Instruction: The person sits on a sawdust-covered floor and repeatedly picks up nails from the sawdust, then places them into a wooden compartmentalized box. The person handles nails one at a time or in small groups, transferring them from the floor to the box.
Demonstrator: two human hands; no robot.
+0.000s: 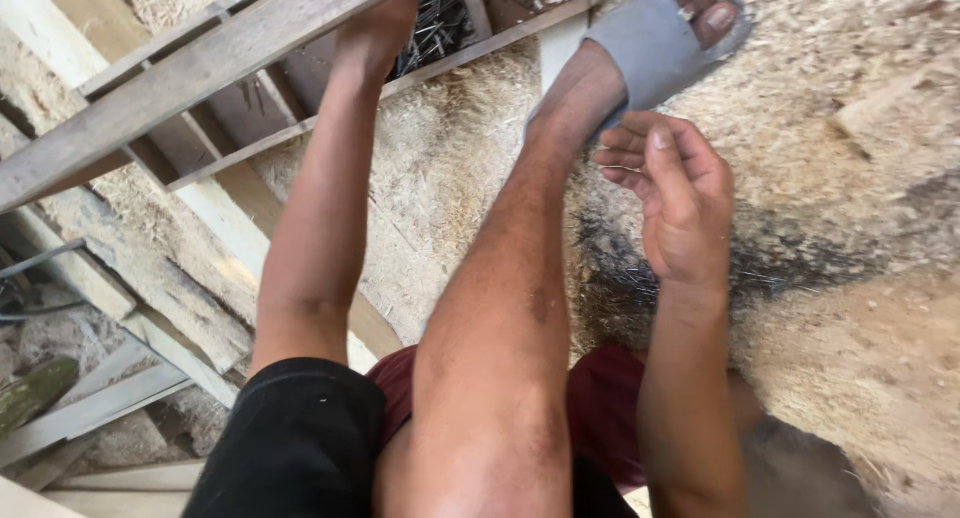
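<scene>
Two hands show, one plain and one mostly hidden. Nearest the camera sit a black sleeve [290,443] and dark red shorts [600,408], with a bare knee and shin [500,328] running up the middle of the view. Just right of the shin, the right hand [680,203] hovers above the floor, palm turned toward the leg; its fingers [625,158] are loosely curled and a little apart, clamped on nothing that I can make out. Below that hand lies the sawdust floor [850,128], pale and fibrous, with a dark patch [780,258] spreading out from beside the wrist.

Farther out, the foot in a grey sandal [650,43] rests on the sawdust, toes showing at its far end. The left arm stretches away to the upper middle, where the left hand [385,23] reaches into a wooden box holding a heap of dark nails [435,23] — the box lies just beyond the foot, at the top edge. That hand's fingers are hidden behind a grey wooden plank [180,83] that crosses in front, so I cannot tell whether they are apart or closed. More planks and offcuts [110,398] lie stacked at the left — some dusted with sawdust.
</scene>
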